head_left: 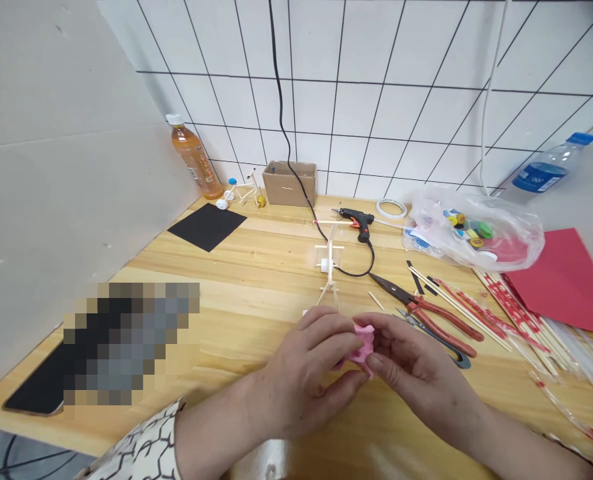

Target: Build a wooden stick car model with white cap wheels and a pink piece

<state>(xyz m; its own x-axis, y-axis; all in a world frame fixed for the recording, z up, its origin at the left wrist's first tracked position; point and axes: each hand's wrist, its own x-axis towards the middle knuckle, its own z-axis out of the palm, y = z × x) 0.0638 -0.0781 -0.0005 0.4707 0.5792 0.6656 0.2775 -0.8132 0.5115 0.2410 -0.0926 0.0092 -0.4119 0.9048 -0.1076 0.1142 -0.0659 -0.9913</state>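
Observation:
A small lump of pink clay-like material [364, 347] is pinched between both hands near the table's front. My left hand [309, 373] wraps its fingers over the lump from the left, with the thumb beneath. From the right, my right hand [416, 377] presses thumb and fingers on its edge. Just beyond the hands stands a small frame of light sticks [330, 263] with a white cap on it. Behind that frame lies a black glue gun [357, 222] with its cord curving down beside the frame.
Red-handled pliers [426, 310], scissors, sticks and a red sheet [566, 280] lie right. A plastic bag of caps [476, 227] and bottle [546, 167] stand back right. Back left are a juice bottle [195, 157], black sheet [207, 227] and carton [290, 185].

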